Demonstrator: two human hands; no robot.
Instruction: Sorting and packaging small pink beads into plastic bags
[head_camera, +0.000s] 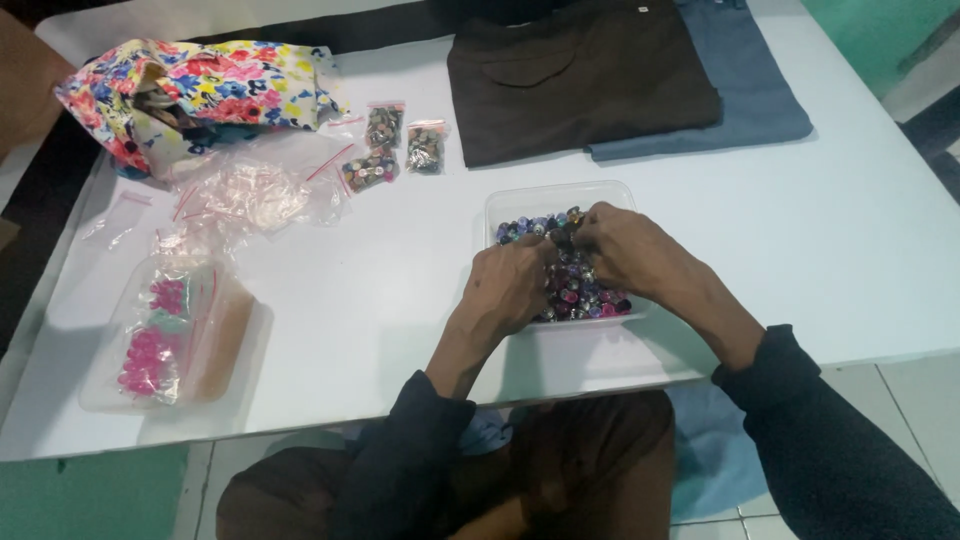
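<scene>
A clear plastic tub (510, 205) full of small colourful beads (575, 290) sits near the front edge of a white table (400, 290). My left hand (510, 285) rests over the tub's left side with its fingers curled into the beads. Over the tub's far right part, my right hand (625, 250) has its fingertips bent down among the beads. The two hands almost meet in the middle. Whether either hand pinches a bead is hidden by the fingers.
Three small zip bags of beads (385, 150) lie behind the tub, beside empty clear bags (255, 190) and a floral cloth pouch (200, 90). A lidded tray with pink beads (165, 335) lies at the left. Folded brown (580, 75) and blue (755, 75) cloths are at the back.
</scene>
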